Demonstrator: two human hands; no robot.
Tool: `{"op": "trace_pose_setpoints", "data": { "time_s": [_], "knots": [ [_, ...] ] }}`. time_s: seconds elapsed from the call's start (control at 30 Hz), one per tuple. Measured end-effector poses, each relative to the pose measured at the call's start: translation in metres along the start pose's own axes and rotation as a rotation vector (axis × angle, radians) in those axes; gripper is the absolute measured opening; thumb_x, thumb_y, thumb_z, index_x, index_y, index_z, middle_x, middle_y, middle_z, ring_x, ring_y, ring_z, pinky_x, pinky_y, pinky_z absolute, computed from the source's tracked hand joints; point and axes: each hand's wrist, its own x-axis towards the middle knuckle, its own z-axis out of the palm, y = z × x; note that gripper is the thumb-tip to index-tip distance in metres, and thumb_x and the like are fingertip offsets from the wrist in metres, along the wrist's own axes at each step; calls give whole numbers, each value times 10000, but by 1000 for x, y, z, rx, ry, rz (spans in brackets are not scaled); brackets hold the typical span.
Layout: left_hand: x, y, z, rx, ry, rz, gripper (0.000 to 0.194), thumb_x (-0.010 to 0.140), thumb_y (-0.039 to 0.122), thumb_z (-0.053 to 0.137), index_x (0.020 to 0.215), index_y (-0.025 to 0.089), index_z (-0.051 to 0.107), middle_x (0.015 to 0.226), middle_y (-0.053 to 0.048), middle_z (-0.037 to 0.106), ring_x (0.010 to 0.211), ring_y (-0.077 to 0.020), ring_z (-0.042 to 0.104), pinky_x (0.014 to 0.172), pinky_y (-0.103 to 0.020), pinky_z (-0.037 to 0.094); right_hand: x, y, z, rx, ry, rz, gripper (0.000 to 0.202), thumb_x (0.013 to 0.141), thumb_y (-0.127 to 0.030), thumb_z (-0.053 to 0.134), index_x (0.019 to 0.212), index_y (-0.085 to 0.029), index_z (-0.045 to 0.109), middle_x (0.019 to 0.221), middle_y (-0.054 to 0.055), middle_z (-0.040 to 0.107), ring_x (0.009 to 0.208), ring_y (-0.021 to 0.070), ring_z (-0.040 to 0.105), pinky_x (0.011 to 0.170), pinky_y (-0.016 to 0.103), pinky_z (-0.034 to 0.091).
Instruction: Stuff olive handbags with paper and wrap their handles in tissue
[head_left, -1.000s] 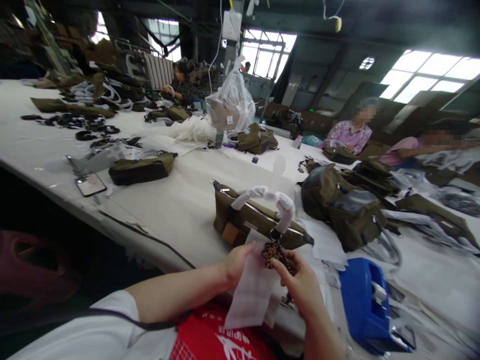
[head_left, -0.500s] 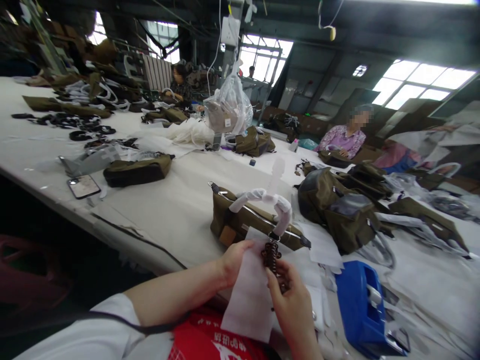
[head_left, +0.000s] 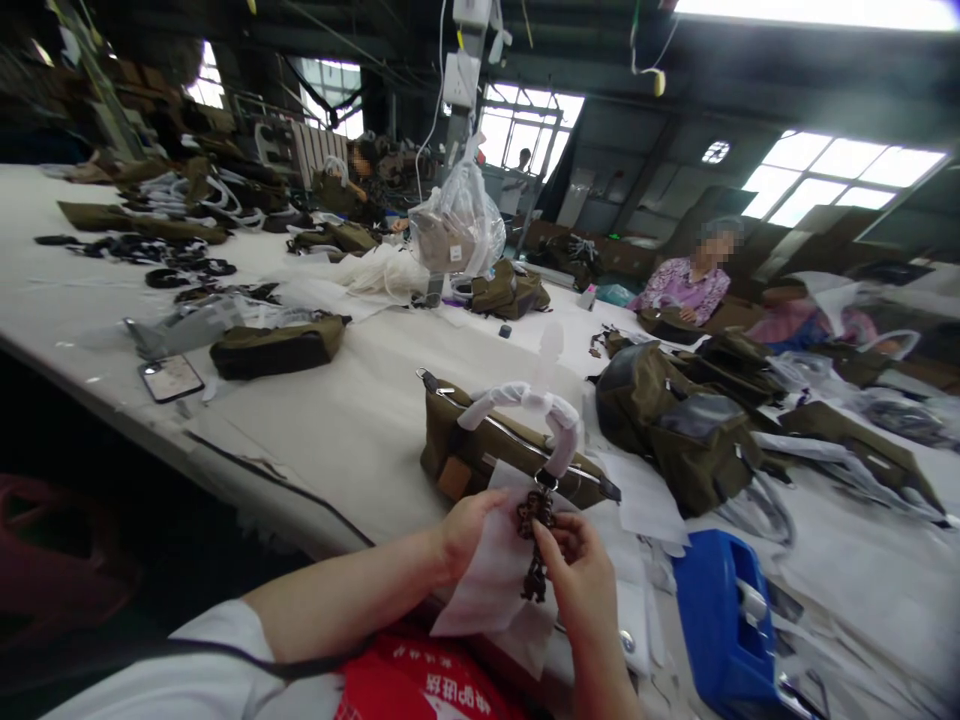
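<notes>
An olive bag (head_left: 480, 440) stands on the table before me, its arched handle (head_left: 564, 420) wrapped in white. From a ring at the handle's near end hangs a dark brown charm (head_left: 534, 580). My right hand (head_left: 581, 560) pinches the charm between thumb and fingers. My left hand (head_left: 469, 525) is closed on the edge of a thin white sheet (head_left: 480, 580), which lies behind and beneath the charm. Another white sheet lies under the bag's right end.
A blue tape dispenser (head_left: 724, 620) stands at the right. Olive bags (head_left: 675, 420) lie beyond it. A phone (head_left: 171, 378) and a flat olive bag (head_left: 277, 345) are on the left. A person in a floral top (head_left: 686, 285) sits across the table.
The charm has turned and more of its lower end now dangles below my right fingers. The sheet's lower part has shifted left. My left hand has hardly moved.
</notes>
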Motion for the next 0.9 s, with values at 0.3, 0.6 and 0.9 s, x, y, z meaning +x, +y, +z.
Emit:
{"op": "trace_pose_setpoints", "data": {
  "time_s": [0.3, 0.6, 0.9],
  "knots": [
    [4, 1, 6, 39, 79, -18, 477, 862, 383, 503, 1062, -19, 665, 956, -186, 725, 913, -284, 672, 991, -411, 431, -5, -5, -6, 194, -54, 79, 468, 664, -528, 788, 897, -166, 604, 690, 37, 680, 628, 188, 620, 533, 260, 465],
    [2, 3, 25, 57, 96, 19, 296, 723, 290, 675, 896, 53, 709, 812, -112, 706, 772, -230, 651, 872, -373, 471, -16, -1, 4, 51, -9, -2, 421, 718, -544, 742, 867, -175, 605, 745, 59, 704, 652, 200, 649, 557, 270, 493],
    [9, -6, 29, 320, 191, 266, 458, 488, 274, 911, 867, 79, 743, 800, -72, 709, 717, -158, 621, 737, -287, 464, -42, 6, 7, -283, -24, -162, 382, 799, -569, 654, 859, -192, 654, 723, 55, 709, 619, 211, 658, 561, 290, 505]
  ]
}}
